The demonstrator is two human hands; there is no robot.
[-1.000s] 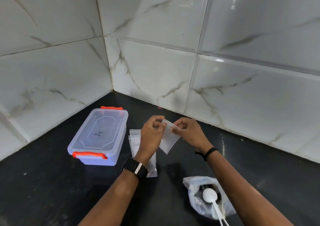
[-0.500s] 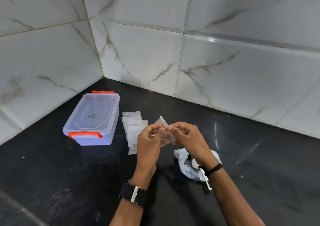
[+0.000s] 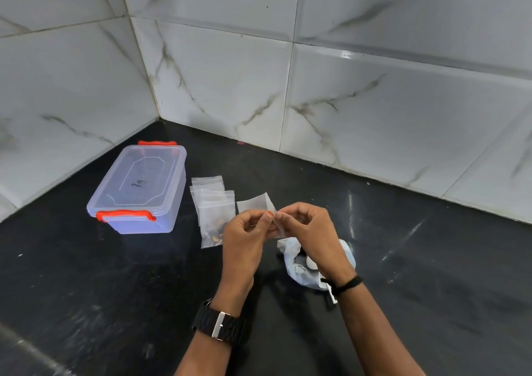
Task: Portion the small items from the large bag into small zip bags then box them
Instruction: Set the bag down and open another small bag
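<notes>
Fingers of left hand (image 3: 247, 231) and right hand (image 3: 308, 226) curled, pinching small zip bag (image 3: 254, 202)

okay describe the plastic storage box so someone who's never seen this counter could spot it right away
On the black counter, look toward the corner of the marble-tiled walls. The clear storage box sits left of the pile of small zip bags. It alone has orange latches, and its lid is on.

Both forearms enter from the bottom of the frame and converge at centre. Left hand (image 3: 244, 231) and right hand (image 3: 306, 226) are raised, fingers curled, fingertips meeting in a pinch on a small zip bag (image 3: 256, 204).
</notes>
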